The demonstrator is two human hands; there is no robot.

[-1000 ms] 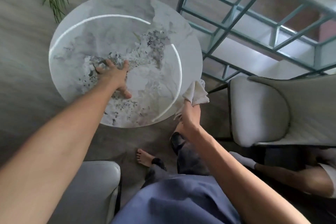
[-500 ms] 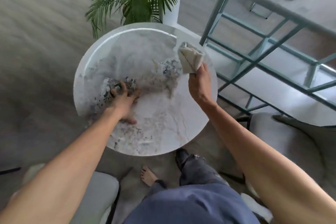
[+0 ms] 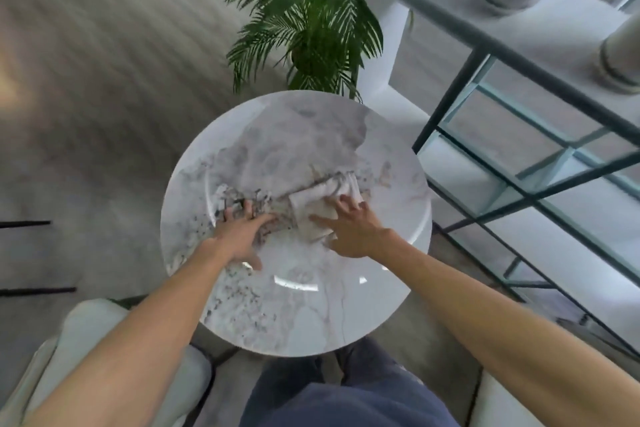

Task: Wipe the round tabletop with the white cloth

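Observation:
The round tabletop (image 3: 311,315) is white marble with grey and dark veining, and it fills the middle of the head view. A white cloth (image 3: 318,201) lies spread flat near its centre. My right hand (image 3: 349,229) presses down on the cloth's near right part with fingers splayed. My left hand (image 3: 242,236) rests flat on the bare marble just left of the cloth, fingers apart, holding nothing.
A potted palm (image 3: 304,21) stands just beyond the table's far edge. A dark metal and glass shelf frame (image 3: 519,163) runs along the right. Pale upholstered seats sit at the lower left (image 3: 86,340) and lower right corners. My legs are below the table's near edge.
My right hand carried the cloth from beside the table's right edge up over the top and laid it flat near the centre. The left hand stayed planted on the marble.

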